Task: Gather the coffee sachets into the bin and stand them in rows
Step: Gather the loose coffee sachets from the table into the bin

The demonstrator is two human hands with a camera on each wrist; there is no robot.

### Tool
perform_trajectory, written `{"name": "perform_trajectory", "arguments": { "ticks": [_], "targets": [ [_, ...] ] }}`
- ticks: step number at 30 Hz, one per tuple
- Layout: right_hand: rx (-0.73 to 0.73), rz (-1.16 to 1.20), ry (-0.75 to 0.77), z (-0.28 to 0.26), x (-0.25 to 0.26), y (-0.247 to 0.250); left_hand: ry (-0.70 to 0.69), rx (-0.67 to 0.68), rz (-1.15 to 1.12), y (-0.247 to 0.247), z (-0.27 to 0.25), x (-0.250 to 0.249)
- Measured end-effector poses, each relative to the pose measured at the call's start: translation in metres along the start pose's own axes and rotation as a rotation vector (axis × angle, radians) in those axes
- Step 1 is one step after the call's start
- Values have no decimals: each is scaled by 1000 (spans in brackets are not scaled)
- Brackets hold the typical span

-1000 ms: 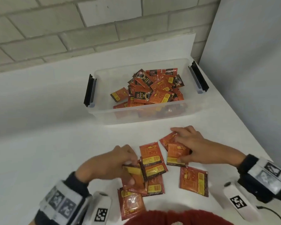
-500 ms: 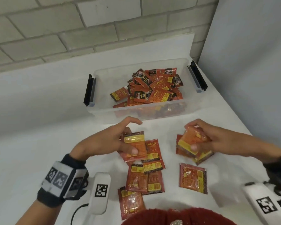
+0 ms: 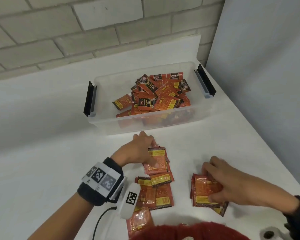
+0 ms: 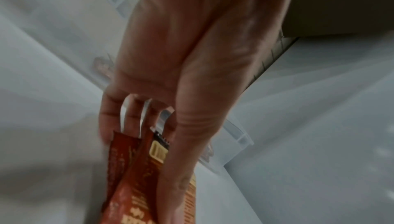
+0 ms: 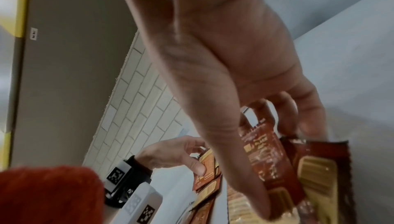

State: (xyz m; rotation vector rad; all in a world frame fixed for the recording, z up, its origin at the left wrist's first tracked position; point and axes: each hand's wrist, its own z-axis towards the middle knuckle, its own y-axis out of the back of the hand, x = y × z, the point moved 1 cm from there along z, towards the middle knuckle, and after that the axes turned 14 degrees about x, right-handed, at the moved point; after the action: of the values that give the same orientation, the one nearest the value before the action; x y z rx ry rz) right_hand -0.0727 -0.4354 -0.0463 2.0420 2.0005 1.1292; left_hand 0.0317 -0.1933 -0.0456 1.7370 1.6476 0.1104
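A person's left hand (image 3: 139, 149) pinches a small stack of coffee sachets (image 3: 157, 161), thumb against the stack's near face, fingers curled over its far edge. The clear plastic bin (image 3: 163, 125), holding a loose heap of sachets, sits just beyond those fingertips, with bare white table (image 3: 50, 161) between. The right hand (image 3: 220, 184) grips a second sachet bundle (image 3: 204, 193), thumb pressing its near edge, fingers wrapped over the far edge. More loose sachets (image 3: 154, 193) lie flat between both hands, nearer the body. Open tabletop stretches left of the left hand.
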Motion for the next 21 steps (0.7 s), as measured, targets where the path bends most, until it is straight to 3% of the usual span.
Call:
{"name": "perform_trajectory", "arguments": {
  "ticks": [2, 8, 12, 15, 18, 21],
  "targets": [
    [-8, -11, 15, 2, 1, 4, -31, 3, -69, 1, -1, 1],
    [60, 319, 202, 14, 11, 21, -133, -19, -437, 17, -24, 11],
    [83, 361, 351, 24, 27, 44, -199, 125, -422, 18, -59, 22],
    [67, 149, 417, 42, 44, 58, -220, 201, -370, -3, -76, 26],
    [70, -93, 376, 64, 55, 60, -254, 173, -351, -25, -77, 25],
    [101, -139, 326, 76, 61, 57, -217, 111, -335, -38, -70, 30]
  ]
}}
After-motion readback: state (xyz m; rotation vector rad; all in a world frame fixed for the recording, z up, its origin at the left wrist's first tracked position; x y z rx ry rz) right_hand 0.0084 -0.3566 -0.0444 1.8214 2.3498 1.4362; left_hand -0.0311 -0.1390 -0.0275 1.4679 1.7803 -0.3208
